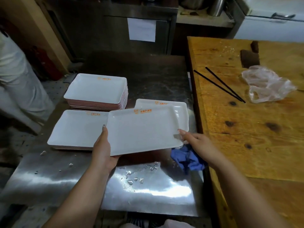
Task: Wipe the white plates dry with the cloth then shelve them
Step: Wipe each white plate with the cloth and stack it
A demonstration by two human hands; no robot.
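left hand [102, 149] grips a raised plate [143, 130]; right hand [195, 142] pinches its corner, cloth [187, 159] beneath. stacks at 9 [77, 129], 11 [96, 88] and 1 [181, 106] sit unshelved, so much looks left.

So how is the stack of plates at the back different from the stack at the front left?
The back stack is clearly taller, many plates deep; the front-left stack is only a few plates high. The back stack is fully in view, while the plate held in both hands overlaps the front-left stack's right edge. Both are white rectangular plates with an orange logo, on the steel table.
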